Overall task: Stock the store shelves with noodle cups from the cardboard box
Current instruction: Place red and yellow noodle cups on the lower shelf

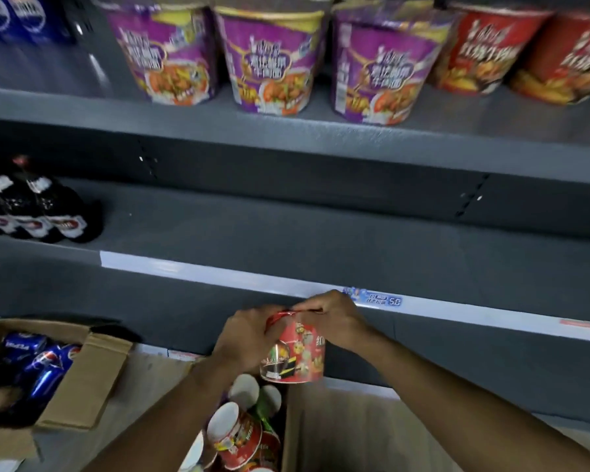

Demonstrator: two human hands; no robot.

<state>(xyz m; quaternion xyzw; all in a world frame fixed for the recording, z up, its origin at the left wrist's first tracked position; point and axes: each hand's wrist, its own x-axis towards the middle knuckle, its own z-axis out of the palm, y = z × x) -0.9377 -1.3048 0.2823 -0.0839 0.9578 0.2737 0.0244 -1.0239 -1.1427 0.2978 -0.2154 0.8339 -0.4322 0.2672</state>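
Note:
A red noodle cup [298, 352] hangs upright just above the cardboard box [295, 434], below the front edge of the middle shelf [286, 240]. My left hand [244, 338] grips its left side and rim. My right hand [332, 318] pinches the rim from the right. Several more cups [235, 434] lie in the box, some bottom up. On the top shelf stand three purple cups [269, 59] and two red cups [484, 49].
Dark bottles [31, 202] stand at the left of the middle shelf. Blue cans [14, 15] sit top left. A second open cardboard box [92, 373] with blue cans [45, 366] lies at lower left. A price tag [375, 298] is on the shelf's white edge strip.

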